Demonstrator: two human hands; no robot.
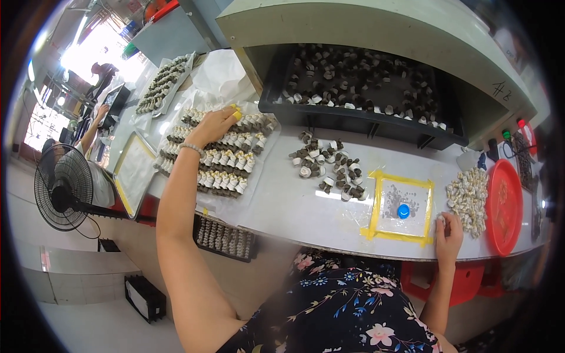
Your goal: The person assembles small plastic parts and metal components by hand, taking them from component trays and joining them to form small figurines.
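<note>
The left hand (215,125), its yellow-wrapped fingers bent downward, hides some knobbly figurines (226,160) rowed on the left; whether it grips one, I cannot tell. The right hand (451,234) curls, fingertips close together, beside lumpy cream pieces (468,199), its hold unclear.

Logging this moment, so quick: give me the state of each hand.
Left hand: over the rows of small figures; grip cannot be told.
Right hand: fingers curled beside the pile of pale pieces; whether holding anything cannot be told.
</note>
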